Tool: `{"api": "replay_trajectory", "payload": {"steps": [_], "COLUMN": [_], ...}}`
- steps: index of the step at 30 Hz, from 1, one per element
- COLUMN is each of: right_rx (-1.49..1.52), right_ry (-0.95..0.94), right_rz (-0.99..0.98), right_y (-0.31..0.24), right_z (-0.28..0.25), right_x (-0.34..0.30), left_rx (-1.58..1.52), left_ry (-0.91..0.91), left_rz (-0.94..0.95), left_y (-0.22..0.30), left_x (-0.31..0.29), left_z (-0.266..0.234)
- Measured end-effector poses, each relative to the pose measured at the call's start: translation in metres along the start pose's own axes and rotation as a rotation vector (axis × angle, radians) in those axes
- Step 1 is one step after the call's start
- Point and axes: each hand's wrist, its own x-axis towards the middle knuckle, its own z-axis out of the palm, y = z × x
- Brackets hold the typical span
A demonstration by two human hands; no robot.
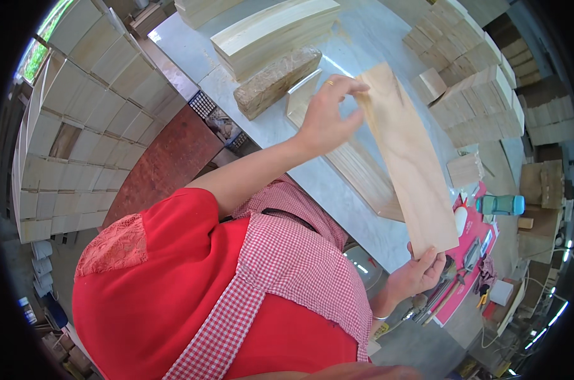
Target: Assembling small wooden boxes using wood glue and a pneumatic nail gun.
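Board (408,152): left hand (329,120) is pinching far end, right hand (415,277) gripping near end; weak pinch could cause dropping.

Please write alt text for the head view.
The right hand grips the near end of a thin wooden board above a pale table, the left hand at its far end. A wood stack and a brown block sit on the table; below are a red top and checked apron.
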Motion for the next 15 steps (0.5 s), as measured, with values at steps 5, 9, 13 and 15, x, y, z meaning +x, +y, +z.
{"api": "replay_trajectory", "payload": {"steps": [5,9,13,15], "right_rx": [0.026,0.105,0.199,0.121], "right_ry": [0.039,-0.022,-0.129,-0.171], "right_rz": [0.025,0.014,-0.074,-0.168], "right_y": [-0.007,-0.017,-0.028,-0.030], "right_z": [0.010,0.022,0.032,0.038], "right_x": [-0.001,-0.007,-0.012,-0.012], "left_rx": [0.554,0.726,0.518,0.390], "left_ry": [-0.168,-0.170,-0.064,-0.052], "left_rz": [0.627,0.754,0.669,0.620], "left_y": [0.021,0.017,0.012,0.019], "left_x": [-0.025,-0.015,0.017,0.029], "left_z": [0.018,0.034,0.032,0.029]}}
